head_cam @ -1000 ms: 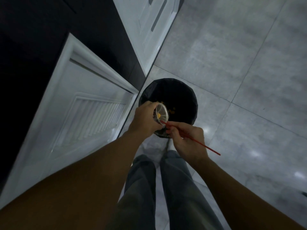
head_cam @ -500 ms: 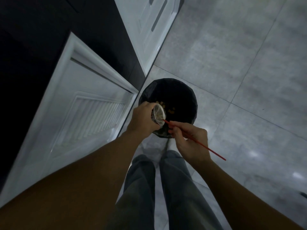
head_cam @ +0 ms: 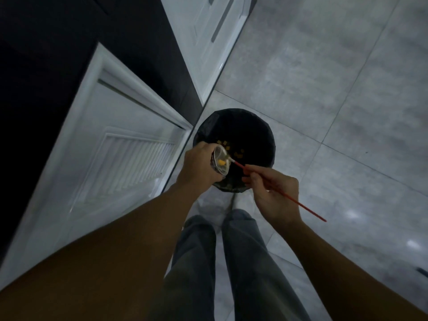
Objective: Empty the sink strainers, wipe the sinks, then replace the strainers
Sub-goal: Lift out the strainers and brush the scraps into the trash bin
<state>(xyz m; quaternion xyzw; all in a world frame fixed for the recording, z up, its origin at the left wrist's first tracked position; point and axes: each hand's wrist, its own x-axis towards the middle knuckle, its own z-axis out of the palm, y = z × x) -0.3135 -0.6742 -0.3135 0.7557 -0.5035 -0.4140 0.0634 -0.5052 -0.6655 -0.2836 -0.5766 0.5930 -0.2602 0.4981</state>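
Over a black-lined bin, the left hand grips a tilted sink strainer while the right hand pinches a red stick, scraping yellow scraps loose; emptying appears unfinished, more prodding likely needed.

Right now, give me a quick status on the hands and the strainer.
Left hand holds strainer tilted over black bin. Right hand holds red stick, tip in strainer. Yellow scraps left inside. Nothing in the way.

Dim grey tiled floor; white louvred panel, perhaps a door.
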